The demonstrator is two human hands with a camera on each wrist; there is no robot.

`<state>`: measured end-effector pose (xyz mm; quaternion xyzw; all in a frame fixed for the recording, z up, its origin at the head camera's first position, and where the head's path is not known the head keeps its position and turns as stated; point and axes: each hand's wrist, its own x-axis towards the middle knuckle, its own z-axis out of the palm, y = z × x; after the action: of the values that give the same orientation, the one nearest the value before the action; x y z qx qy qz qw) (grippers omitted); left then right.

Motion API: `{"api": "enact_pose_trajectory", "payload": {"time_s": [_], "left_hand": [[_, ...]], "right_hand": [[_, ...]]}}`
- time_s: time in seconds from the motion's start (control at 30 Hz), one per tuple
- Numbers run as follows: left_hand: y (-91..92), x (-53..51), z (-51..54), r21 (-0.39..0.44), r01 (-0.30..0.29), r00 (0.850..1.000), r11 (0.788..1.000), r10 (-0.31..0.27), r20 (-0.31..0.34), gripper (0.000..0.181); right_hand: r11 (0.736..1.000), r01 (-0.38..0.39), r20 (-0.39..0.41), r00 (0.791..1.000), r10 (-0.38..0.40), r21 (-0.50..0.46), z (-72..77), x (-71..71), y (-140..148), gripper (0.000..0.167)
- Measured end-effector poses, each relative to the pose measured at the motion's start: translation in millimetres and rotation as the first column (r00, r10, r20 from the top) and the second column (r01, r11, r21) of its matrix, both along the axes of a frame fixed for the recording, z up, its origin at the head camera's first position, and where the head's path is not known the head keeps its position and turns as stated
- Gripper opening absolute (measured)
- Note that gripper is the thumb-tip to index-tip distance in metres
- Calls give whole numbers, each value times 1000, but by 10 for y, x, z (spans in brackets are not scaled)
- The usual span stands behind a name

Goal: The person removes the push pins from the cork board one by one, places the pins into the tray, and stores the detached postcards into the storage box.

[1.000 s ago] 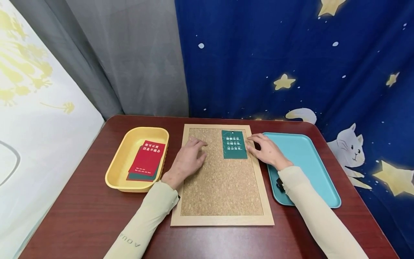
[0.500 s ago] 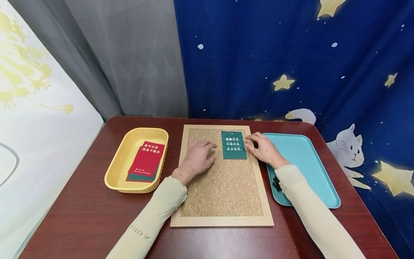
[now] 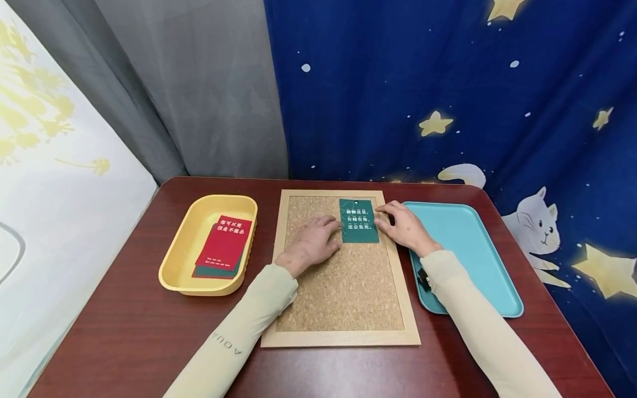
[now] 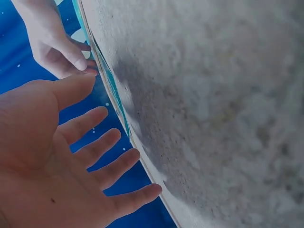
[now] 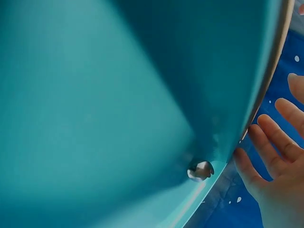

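A dark green card [image 3: 359, 232] with white writing and a small hole at its top lies near the upper right of a wood-framed cork board [image 3: 343, 287]. At its left edge is my left hand [image 3: 314, 242], fingertips at or just beside the card. My right hand [image 3: 404, 225] is on the other side, fingertips by the card's right edge, over the wooden frame. In the left wrist view the fingers of the left hand [image 4: 71, 161] are spread and nearly straight, holding nothing. The right wrist view shows the right hand [image 5: 280, 156] with extended fingers, also holding nothing.
Left of the board stands a yellow basket [image 3: 174, 260] with a red card [image 3: 225, 246] on top of other cards. A blue tray [image 3: 478, 260] lies to the right, under my right forearm. A small shiny object [image 5: 201, 171] shows in the tray.
My left hand has moved right across the cork board to the green card's left edge. The right hand has barely shifted, and the card looks in the same place.
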<state>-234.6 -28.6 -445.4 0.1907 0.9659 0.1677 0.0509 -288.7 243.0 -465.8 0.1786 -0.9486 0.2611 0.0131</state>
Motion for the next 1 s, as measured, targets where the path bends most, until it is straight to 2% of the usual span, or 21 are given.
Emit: {"api": "enact_pose_trajectory", "payload": {"time_s": [0.37,1.0], "left_hand": [[91,-61,-19,-64,-9,998,998,13,62,56],[170,-186,-51,-140,19,995,990,-4,104,62]], "right_hand": [[1000,6,14,1000,-6,18,25,-10,-8,43],[1000,0,27,1000,0,11,47,-66,-17,43]]}}
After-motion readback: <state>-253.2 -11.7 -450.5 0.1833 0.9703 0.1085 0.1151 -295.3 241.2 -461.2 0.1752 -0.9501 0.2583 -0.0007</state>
